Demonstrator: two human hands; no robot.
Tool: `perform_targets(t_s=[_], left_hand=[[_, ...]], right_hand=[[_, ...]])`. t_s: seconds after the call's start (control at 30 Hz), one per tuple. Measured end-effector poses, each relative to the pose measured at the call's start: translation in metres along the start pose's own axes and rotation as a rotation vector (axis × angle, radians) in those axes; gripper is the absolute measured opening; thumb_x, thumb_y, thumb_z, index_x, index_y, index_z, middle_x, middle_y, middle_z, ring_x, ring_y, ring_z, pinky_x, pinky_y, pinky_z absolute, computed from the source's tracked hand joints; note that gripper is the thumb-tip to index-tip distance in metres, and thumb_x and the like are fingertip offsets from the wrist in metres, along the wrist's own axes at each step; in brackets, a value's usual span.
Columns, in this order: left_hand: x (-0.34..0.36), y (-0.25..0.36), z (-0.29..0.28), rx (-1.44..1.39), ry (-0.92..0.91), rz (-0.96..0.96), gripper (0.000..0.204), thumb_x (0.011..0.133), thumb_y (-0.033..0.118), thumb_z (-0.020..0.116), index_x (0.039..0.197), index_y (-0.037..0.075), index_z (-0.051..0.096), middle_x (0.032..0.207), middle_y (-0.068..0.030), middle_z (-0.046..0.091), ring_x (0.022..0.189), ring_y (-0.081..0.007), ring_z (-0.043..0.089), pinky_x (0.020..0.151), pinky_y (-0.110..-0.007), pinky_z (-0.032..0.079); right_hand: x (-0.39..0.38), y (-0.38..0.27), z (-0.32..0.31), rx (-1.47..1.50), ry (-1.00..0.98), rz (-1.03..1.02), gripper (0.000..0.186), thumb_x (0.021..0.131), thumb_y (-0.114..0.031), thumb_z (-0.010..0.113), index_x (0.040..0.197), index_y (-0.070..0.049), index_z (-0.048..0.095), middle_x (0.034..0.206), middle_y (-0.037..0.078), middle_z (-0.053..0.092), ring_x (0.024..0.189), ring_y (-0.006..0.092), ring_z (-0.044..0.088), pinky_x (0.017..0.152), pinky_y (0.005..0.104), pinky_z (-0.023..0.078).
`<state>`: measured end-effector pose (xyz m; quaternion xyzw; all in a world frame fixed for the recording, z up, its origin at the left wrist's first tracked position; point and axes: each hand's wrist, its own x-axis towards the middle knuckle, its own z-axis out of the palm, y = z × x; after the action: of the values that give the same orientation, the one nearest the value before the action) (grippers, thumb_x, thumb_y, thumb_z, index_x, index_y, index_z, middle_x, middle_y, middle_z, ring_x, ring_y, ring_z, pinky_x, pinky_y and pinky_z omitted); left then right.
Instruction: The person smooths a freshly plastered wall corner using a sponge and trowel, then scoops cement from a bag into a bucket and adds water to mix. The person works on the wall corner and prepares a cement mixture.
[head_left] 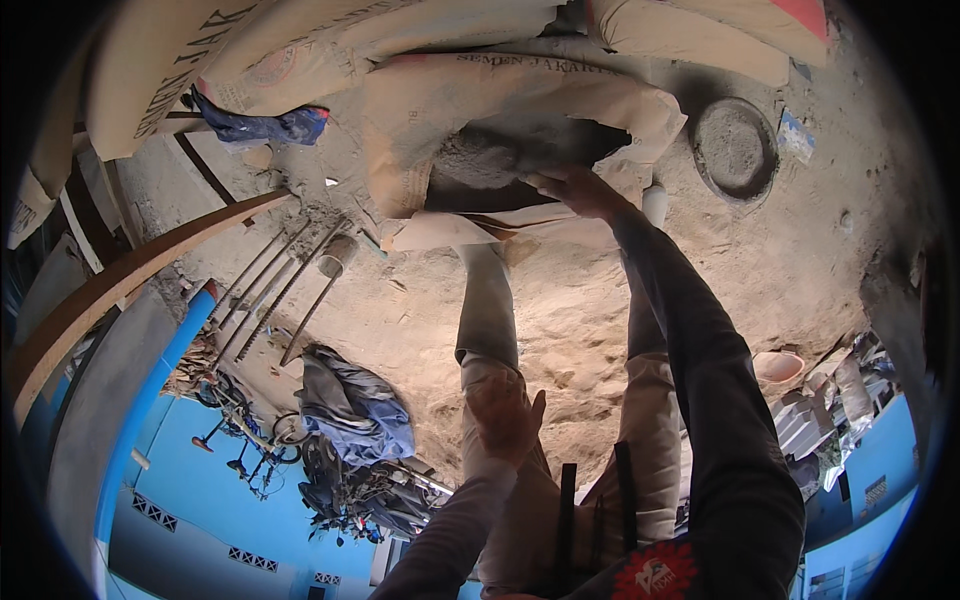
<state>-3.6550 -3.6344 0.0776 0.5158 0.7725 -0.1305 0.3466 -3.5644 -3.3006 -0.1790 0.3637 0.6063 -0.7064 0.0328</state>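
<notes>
A torn brown paper cement sack point(400, 120) lies in front of me with a wide hole ripped in its upper face. Grey powder shows inside. My right hand point(575, 192) reaches over the near edge of the hole, its fingers closed round the handle of what looks like a trowel point(478, 162). A heap of grey powder covers the blade, so its exact shape is hidden. My left hand point(505, 418) rests on my left leg around the knee, fingers stretched out and holding nothing.
More cement sacks point(300, 65) lie beyond and to the left. A round black basin point(735, 150) of grey powder sits at right, near a pale cylinder point(654, 204). At left are a curved wooden beam point(150, 270), several metal rods point(290, 290) and a small can point(337, 256). Sandy ground surrounds me.
</notes>
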Motion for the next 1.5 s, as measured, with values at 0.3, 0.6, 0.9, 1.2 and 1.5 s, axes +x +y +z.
perform_targets(t_s=[0.3,0.6,0.9,1.2,1.5], left_hand=[[0.002,0.004,-0.007,0.038,-0.161,-0.029,0.05,0.098,0.052,0.07,0.13,0.014,0.073,0.146,-0.0093,0.061,0.141,-0.0318,0.048,0.116,-0.057,0.032],[0.006,0.011,-0.003,0.128,-0.106,0.021,0.049,0.096,0.051,0.072,0.127,0.013,0.074,0.142,-0.0098,0.063,0.138,-0.0335,0.051,0.115,-0.057,0.032],[0.007,0.012,-0.001,0.134,-0.101,0.03,0.048,0.094,0.05,0.073,0.125,0.013,0.074,0.141,-0.0103,0.063,0.135,-0.0354,0.053,0.113,-0.058,0.035],[0.008,0.012,-0.001,0.08,-0.108,0.009,0.055,0.095,0.052,0.072,0.128,0.008,0.073,0.139,-0.0115,0.063,0.135,-0.0322,0.052,0.114,-0.056,0.034],[0.003,0.007,-0.004,0.034,-0.095,-0.032,0.06,0.094,0.051,0.074,0.133,0.006,0.069,0.139,-0.0117,0.062,0.136,-0.0324,0.051,0.115,-0.059,0.033]], right_hand=[[-0.173,-0.002,-0.036,0.248,0.33,0.165,0.051,0.107,-0.032,0.07,0.147,-0.001,0.063,0.13,0.015,0.075,0.12,0.0243,0.071,0.105,0.0374,0.054],[-0.27,0.118,-0.11,0.279,0.995,0.515,0.054,0.102,-0.037,0.075,0.146,-0.007,0.065,0.09,0.001,0.066,0.068,0.0091,0.055,0.06,0.0289,0.05],[-0.233,0.164,-0.151,-0.662,1.186,0.709,0.061,0.099,-0.02,0.068,0.156,-0.015,0.051,0.134,0.021,0.061,0.125,0.045,0.057,0.104,0.0543,0.05],[-0.221,0.03,-0.036,-0.544,0.898,0.272,0.042,0.108,-0.024,0.063,0.148,-0.012,0.059,0.119,0.015,0.066,0.109,0.0414,0.063,0.096,0.0528,0.053],[-0.044,0.021,-0.005,-0.865,0.515,0.028,0.04,0.099,-0.026,0.073,0.138,-0.02,0.066,0.122,0.01,0.069,0.113,0.0357,0.069,0.093,0.0501,0.058]])
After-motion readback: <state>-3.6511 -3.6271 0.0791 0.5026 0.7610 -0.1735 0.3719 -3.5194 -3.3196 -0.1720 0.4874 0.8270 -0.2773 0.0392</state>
